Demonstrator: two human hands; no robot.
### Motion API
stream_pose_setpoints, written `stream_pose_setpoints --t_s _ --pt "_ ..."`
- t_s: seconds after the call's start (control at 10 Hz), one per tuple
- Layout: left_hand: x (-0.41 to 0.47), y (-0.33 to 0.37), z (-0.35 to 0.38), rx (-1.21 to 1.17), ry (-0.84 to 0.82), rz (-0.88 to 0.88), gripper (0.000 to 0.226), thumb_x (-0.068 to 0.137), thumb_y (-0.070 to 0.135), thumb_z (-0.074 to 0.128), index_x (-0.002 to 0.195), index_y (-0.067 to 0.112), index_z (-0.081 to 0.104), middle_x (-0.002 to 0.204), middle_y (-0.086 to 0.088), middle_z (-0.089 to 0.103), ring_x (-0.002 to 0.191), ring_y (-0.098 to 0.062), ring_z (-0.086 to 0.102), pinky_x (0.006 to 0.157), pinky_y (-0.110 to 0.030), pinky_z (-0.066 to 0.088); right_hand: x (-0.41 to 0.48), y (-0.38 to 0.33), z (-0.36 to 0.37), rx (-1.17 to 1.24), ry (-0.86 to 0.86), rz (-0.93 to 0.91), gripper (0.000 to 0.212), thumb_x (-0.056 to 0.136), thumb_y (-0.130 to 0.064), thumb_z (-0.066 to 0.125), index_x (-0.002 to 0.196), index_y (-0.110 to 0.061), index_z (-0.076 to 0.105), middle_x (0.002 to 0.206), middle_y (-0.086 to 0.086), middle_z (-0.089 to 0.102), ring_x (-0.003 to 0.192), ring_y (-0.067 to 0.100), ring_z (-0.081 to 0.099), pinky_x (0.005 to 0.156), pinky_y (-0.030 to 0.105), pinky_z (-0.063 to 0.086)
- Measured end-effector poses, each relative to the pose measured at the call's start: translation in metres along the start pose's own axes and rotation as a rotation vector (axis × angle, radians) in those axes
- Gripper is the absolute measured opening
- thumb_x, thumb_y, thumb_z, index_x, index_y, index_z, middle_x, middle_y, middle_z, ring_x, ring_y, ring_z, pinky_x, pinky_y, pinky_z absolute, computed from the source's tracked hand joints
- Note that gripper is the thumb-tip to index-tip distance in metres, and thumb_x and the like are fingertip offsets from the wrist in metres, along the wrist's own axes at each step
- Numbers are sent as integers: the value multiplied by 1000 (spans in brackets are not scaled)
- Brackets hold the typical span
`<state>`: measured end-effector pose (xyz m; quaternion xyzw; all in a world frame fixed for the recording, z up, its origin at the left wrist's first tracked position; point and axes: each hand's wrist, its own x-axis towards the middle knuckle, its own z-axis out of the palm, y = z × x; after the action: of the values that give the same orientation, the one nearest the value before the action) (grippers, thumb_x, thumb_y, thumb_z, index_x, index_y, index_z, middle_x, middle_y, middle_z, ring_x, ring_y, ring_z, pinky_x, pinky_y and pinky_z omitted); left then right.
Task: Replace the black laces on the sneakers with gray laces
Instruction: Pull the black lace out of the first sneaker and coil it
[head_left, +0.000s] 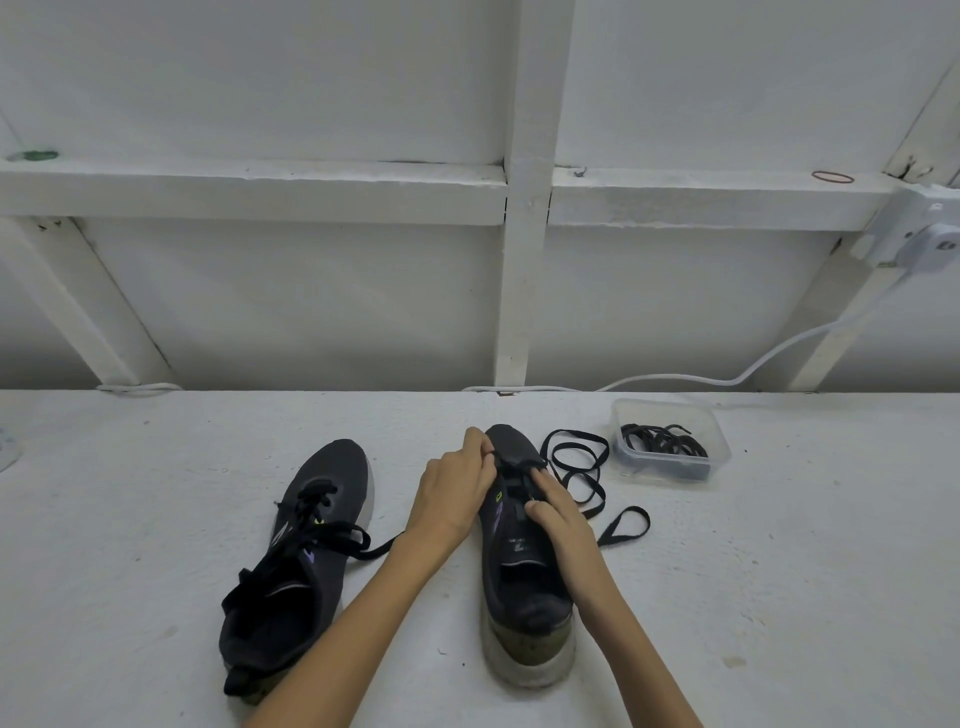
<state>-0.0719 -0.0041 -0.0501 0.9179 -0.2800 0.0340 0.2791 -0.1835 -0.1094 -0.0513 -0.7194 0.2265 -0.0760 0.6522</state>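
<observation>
Paint, white and gritty, coats the tabletop (753, 597) nearest us, flecked with small dark marks. On it we see two dark knit sneakers with thick pale foam soles, heels toward us. The left sneaker (291, 566) is fully laced in black, its ends slack over the side. Both bare forearms reach to the right sneaker (519, 577). The left hand (452, 499) pinches a flat black lace (603, 536) at the eyelets near the toe. The right hand (563, 525) lies along the tongue, fingers on the upper; we cannot tell whether it grips anything. Loose loops of that lace sprawl on the table just right of the shoe. Beyond them a clear, round-cornered plastic tub (717, 447) holds a coil of dark laces (665, 441); we cannot judge their exact colour. A white cable (779, 353) climbs from the table's far edge. Behind it rises a white wall with painted beams (524, 260), and a red rubber band (832, 177) lies on the ledge.
</observation>
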Motion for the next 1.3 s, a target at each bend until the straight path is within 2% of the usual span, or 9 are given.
stream_pose_setpoints --t_s 0.3,0.5,0.6,0.7,0.8,0.9,1.1,1.2,1.3 --pt "-10 -9 -3 -409 -27 -163 19 86 38 68 86 19 65 85 8 68 83 -7 63 75 -22 50 3 6 -2 4 4 -9 52 91 -25 57 142 -22 48 151 -5 41 140 8 35 119 36 25" --pt "-10 -10 0 -332 -48 -53 11 91 25 60 84 17 63 89 4 63 85 -13 59 76 -31 51 1 4 -3 2 3 5 60 84 -33 58 142 -21 48 151 -6 41 140 8 35 120 38 25" --pt "4 -9 -13 -335 81 -94 10 92 21 56 83 18 59 90 5 61 84 -10 58 72 -20 45 2 3 -4 1 -6 10 62 82 -35 57 142 -22 48 151 -7 42 139 8 36 119 38 26" --pt "12 -14 -15 -361 79 -146 12 93 24 55 83 20 58 90 6 63 84 -9 59 72 -16 45 2 5 -4 -1 -5 1 52 90 -27 58 141 -23 49 150 -7 42 138 9 37 118 37 27" --pt "4 -17 -9 -476 -16 -211 19 91 38 60 88 20 63 88 7 66 85 -11 62 77 -32 55 3 5 -2 -6 2 4 53 88 -29 59 140 -22 50 149 -7 44 136 8 39 117 36 29" --pt "-7 -14 0 -519 -68 -206 22 86 35 70 90 14 67 85 4 68 79 -9 60 74 -20 49 3 6 -3 -4 6 -8 41 95 -14 56 135 -25 52 145 -8 46 133 7 41 113 29 31" --pt "13 -18 -19 -544 48 -233 4 88 15 67 87 11 67 72 5 62 65 -12 57 66 -22 50 0 3 -3 -11 -2 14 58 82 -35 58 139 -23 50 148 -10 44 135 7 39 114 29 30" --pt "20 -18 -34 -626 168 -324 9 91 17 65 87 8 65 70 2 61 58 -14 56 59 -16 45 1 4 -3 3 4 14 49 93 -21 57 141 -21 49 147 -10 44 135 8 39 114 29 29" --pt "8 -16 -24 -684 35 -389 25 90 33 66 86 9 66 76 -2 65 62 -15 59 66 -28 50 1 4 -3 11 14 2 43 94 -15 55 136 -24 52 142 -10 47 132 7 42 110 26 31"
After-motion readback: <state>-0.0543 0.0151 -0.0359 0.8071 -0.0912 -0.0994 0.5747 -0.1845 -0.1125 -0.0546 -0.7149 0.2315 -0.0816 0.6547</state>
